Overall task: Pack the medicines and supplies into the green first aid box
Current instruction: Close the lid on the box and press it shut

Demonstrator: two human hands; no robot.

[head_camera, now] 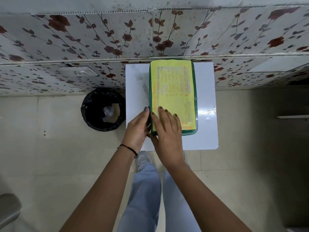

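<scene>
The green first aid box stands on a small white table, its lid down and covered by a yellow printed sheet. My left hand presses against the box's left side near the front corner, thumb along the edge. My right hand lies flat on the lid's near left part, fingers spread, thumb wrapped under the front corner. No medicines or supplies are visible outside the box; its inside is hidden.
A black bin lined with a bag stands on the floor left of the table. A flower-patterned wall rises right behind the table. My legs and shoes are below, on a tiled floor.
</scene>
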